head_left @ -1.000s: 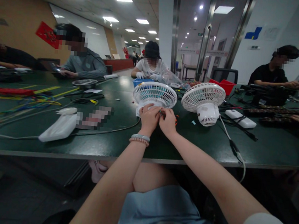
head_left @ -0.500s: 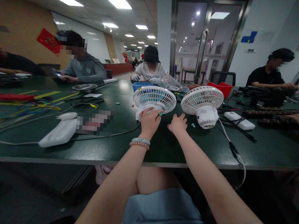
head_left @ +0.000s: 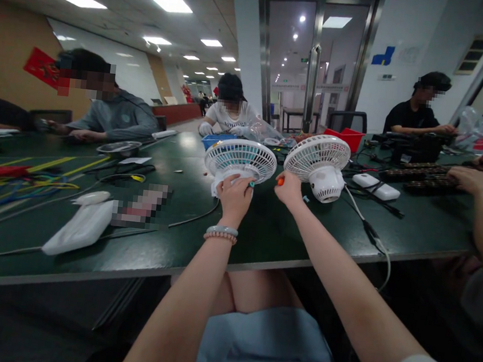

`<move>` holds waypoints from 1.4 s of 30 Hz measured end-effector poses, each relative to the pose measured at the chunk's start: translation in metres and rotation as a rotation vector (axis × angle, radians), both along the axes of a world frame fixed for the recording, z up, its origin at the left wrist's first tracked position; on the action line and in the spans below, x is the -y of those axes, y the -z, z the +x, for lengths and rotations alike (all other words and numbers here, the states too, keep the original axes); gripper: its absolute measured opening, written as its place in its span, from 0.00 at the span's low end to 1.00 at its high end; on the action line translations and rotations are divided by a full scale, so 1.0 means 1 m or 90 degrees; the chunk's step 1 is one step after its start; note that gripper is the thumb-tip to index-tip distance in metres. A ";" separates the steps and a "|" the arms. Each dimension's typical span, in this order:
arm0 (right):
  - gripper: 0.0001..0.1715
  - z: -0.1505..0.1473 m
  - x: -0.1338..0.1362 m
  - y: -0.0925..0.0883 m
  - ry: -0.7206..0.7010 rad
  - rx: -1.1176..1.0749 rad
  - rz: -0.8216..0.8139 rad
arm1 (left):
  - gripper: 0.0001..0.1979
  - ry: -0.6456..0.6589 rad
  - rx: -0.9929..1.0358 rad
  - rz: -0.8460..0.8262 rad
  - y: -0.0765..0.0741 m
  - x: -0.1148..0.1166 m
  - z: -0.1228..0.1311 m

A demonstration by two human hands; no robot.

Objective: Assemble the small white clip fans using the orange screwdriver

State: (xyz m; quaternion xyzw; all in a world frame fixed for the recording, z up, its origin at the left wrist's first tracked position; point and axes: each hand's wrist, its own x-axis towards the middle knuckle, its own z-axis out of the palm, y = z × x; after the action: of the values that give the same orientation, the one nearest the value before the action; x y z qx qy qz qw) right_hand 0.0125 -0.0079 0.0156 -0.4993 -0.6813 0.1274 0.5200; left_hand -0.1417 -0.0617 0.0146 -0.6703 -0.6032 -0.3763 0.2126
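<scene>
Two small white fans stand on the dark green table (head_left: 261,240) in front of me. My left hand (head_left: 233,194), with bead bracelets on the wrist, is closed on the lower rear part of the left fan (head_left: 240,159). My right hand (head_left: 289,188) is closed round a small orange-tipped thing (head_left: 280,180) that I cannot name. It hovers between the two fans, close to the right fan (head_left: 319,157). The right fan's cable (head_left: 369,232) trails over the table's front edge.
A white device (head_left: 79,227) with a cable lies at the left, beyond it coloured wires (head_left: 17,180). A co-worker's arms (head_left: 481,195) reach in from the right near dark parts (head_left: 419,174). Other people sit round the far side. A blue bin (head_left: 217,139) and a red bin (head_left: 347,136) stand behind the fans.
My hands were together in front of the left fan. They have parted: the left went up to the fan's back, the right moved toward the right fan and closed on the orange-tipped thing.
</scene>
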 end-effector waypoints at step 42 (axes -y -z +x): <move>0.10 0.016 0.005 -0.016 -0.167 -0.482 0.092 | 0.11 0.009 0.015 0.019 0.000 0.000 -0.003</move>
State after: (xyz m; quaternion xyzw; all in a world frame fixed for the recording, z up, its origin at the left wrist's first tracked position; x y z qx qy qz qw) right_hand 0.0282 -0.0130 0.0318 -0.2884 -0.5069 0.3190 0.7471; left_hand -0.1445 -0.0615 0.0146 -0.6666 -0.5954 -0.3947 0.2127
